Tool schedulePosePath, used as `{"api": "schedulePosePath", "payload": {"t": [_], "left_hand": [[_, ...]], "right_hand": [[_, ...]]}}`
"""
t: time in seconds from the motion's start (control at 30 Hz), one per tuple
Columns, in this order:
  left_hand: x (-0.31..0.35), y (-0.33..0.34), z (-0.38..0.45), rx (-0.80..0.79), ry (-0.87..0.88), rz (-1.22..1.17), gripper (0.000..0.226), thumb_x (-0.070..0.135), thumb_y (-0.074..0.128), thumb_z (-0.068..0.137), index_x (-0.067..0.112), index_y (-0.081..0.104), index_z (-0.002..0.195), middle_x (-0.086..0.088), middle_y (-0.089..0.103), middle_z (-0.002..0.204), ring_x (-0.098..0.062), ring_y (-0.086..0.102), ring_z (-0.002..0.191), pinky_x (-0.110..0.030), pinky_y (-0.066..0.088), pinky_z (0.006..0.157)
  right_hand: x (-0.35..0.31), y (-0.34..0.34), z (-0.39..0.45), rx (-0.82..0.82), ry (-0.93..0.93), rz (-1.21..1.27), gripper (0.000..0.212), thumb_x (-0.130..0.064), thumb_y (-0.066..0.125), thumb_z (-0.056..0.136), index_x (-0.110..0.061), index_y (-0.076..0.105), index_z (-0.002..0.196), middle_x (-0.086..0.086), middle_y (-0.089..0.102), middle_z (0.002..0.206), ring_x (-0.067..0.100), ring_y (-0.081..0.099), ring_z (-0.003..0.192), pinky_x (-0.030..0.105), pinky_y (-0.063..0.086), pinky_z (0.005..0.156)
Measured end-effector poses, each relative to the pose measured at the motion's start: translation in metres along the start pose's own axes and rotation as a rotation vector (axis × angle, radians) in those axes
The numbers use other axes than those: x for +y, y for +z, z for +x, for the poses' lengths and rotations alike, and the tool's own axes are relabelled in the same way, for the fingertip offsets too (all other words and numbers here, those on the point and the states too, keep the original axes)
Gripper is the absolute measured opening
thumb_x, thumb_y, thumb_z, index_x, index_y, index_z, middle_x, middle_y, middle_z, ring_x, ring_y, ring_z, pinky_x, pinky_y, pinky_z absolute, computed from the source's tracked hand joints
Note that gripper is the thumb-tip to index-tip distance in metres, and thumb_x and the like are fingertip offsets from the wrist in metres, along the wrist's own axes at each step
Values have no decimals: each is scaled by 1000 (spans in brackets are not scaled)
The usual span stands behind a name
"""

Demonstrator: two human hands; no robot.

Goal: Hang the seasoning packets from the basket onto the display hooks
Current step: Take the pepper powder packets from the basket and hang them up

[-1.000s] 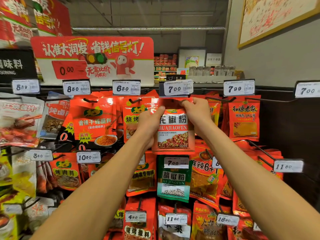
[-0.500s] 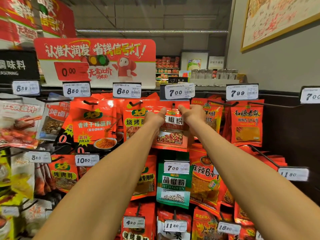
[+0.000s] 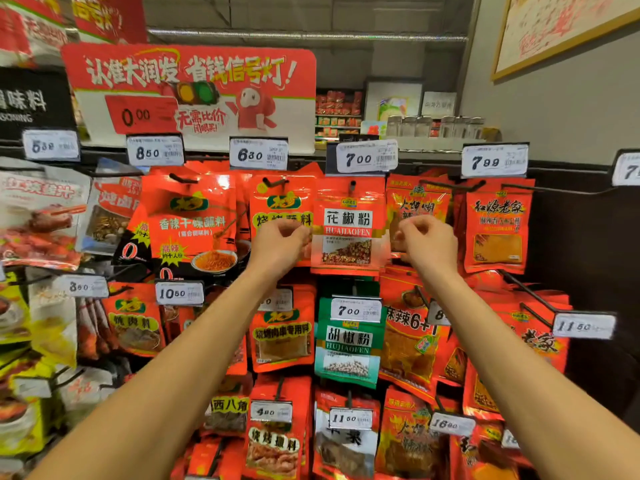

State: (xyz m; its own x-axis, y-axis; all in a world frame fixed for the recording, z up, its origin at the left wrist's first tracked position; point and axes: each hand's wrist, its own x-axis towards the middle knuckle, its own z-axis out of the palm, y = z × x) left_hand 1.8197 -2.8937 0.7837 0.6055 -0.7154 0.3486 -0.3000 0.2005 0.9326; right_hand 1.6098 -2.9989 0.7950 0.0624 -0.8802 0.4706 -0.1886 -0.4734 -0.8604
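A red seasoning packet (image 3: 348, 221) marked HUAJIAOFEN hangs on the display hook (image 3: 352, 185) under the 7.00 price tag (image 3: 365, 156). My left hand (image 3: 281, 245) hovers at the packet's left edge, fingers loosely curled and holding nothing. My right hand (image 3: 427, 242) is just off its right edge, also loosely curled and empty. The basket is out of view.
Packed hooks surround the spot: red packets under the 6.80 tag (image 3: 259, 154) on the left and the 7.99 tag (image 3: 494, 161) on the right. A green pepper packet (image 3: 348, 344) hangs directly below. A bare hook arm (image 3: 561, 190) juts out at far right.
Both hands gripped the packet's top corners and slid it back onto the hook. They have now let go and dropped to its sides; the packet hangs free.
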Motion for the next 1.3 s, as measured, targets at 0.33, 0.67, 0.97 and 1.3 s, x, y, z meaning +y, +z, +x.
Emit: {"api": "schedulePosePath", "payload": {"t": [0.33,0.67,0.97,1.3], "left_hand": [[-97,-51,-125,-152,-255,-99,29,19,52,105,13,59,77,2,66,59,-12,64,52,-20,51,50],[-299,-70,-294,58,-996,-27,56,34,59,101,19,59,47,-5,59,53,-22,54,54,-34,48,61],[-484,-80,-419,94,-1514,13,14,10,52,97,9,65,94,-7,66,74,-15,60,55,-21,47,53],[-711,-81,-537,-29,-1583,138,10,14,66,93,13,62,83,-15,62,81,-25,57,71,-27,42,58]], "right_hand": [[70,-1,-153,-406,388,372,21,-4,57,96,-9,65,76,11,64,58,19,59,40,20,44,37],[266,46,-333,-578,1046,47,16,-3,54,95,-4,63,82,10,64,59,17,60,40,21,46,41],[459,77,-501,-664,1349,-294,10,-7,65,90,-8,68,81,7,68,61,25,66,54,34,59,58],[692,145,-683,-1455,900,-807,30,-14,52,95,-14,59,65,14,64,80,37,64,83,39,47,73]]}}
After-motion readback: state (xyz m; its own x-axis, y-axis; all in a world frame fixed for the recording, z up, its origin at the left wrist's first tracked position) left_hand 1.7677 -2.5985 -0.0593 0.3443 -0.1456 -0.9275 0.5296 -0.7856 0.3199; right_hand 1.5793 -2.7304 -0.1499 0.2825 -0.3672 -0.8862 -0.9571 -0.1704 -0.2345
